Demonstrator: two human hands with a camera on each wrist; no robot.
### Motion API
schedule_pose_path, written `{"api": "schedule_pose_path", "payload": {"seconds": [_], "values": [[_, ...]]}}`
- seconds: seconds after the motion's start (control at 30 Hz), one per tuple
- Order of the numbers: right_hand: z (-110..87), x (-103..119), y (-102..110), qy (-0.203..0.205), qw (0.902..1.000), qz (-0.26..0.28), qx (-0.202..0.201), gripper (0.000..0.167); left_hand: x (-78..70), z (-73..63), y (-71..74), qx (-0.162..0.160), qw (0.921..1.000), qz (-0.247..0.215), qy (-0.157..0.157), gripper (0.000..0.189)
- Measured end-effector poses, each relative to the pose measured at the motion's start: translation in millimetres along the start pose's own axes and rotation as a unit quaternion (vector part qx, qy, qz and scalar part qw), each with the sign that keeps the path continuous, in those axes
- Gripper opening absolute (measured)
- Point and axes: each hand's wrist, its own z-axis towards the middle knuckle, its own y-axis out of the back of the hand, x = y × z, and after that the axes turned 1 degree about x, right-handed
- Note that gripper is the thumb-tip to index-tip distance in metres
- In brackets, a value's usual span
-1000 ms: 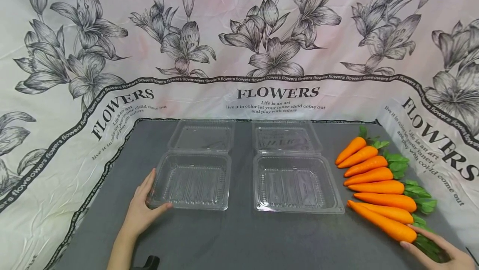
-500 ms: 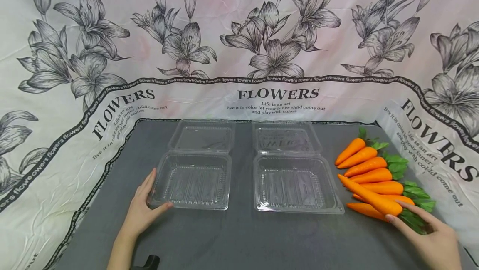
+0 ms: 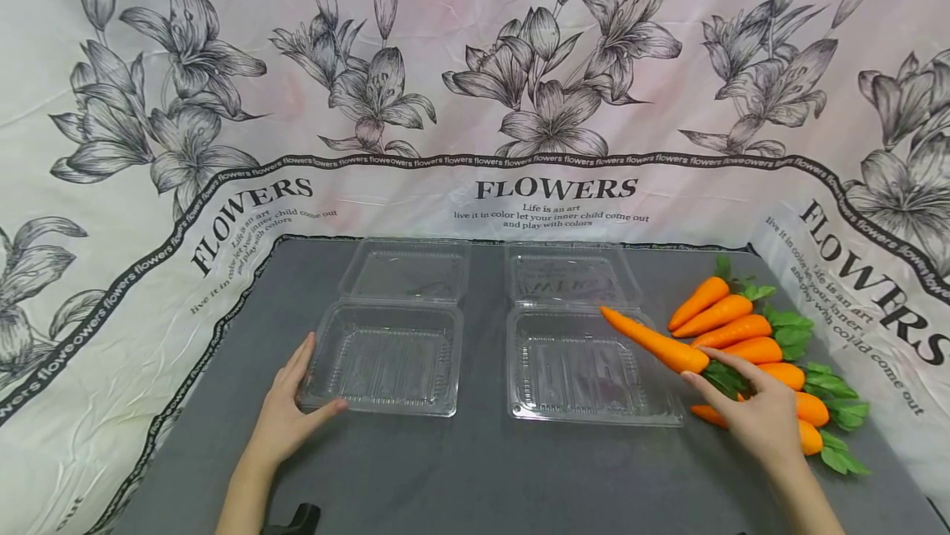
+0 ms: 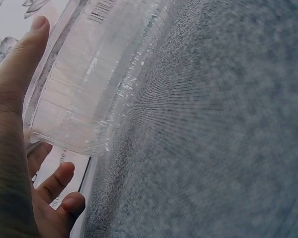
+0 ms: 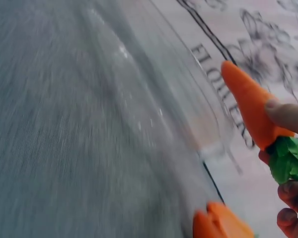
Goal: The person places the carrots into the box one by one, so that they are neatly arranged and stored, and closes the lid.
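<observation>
My right hand [image 3: 760, 407] pinches a carrot [image 3: 656, 341] between thumb and fingers near its leafy green top. The carrot's tip points up and left, over the right-hand clear plastic clamshell box [image 3: 579, 374]. In the right wrist view the held carrot [image 5: 251, 104] shows with its green leaves [image 5: 288, 158] by the palm. At the left corner of another clear clamshell box [image 3: 393, 366] my left hand [image 3: 289, 411] rests with thumb and fingers spread. In the left wrist view that box's wall [image 4: 84, 74] lies between thumb and fingers. Both boxes have their lids folded back.
Several more carrots [image 3: 735, 329] lie in a row at the right, partly behind my right hand. The grey tabletop [image 3: 482, 477] runs up to a white flower-printed cloth [image 3: 549, 106]. A small black object [image 3: 300, 518] sits at the front edge, beside my left forearm.
My right hand has lifted the front carrot from the row and carried it up and left to the right-hand box. The left hand has stayed at its box.
</observation>
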Motion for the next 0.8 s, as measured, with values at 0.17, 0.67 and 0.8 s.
{"api": "schedule_pose_path", "payload": {"seconds": [0.17,0.67,0.8], "values": [[9.9,20.2,-20.8,0.024,0.9994,0.017,0.017,0.046,0.6,-0.6,0.5,0.003,1.0000,-0.003,0.000,0.117],[25.5,58.7,-83.2,0.110,0.9903,0.066,0.054,0.039,0.9,1.5,0.6,0.005,1.0000,-0.004,0.003,0.118],[29.1,70.6,-97.9,0.125,0.9876,0.075,0.060,0.039,2.7,1.4,0.4,0.003,1.0000,-0.002,0.004,0.117]]}}
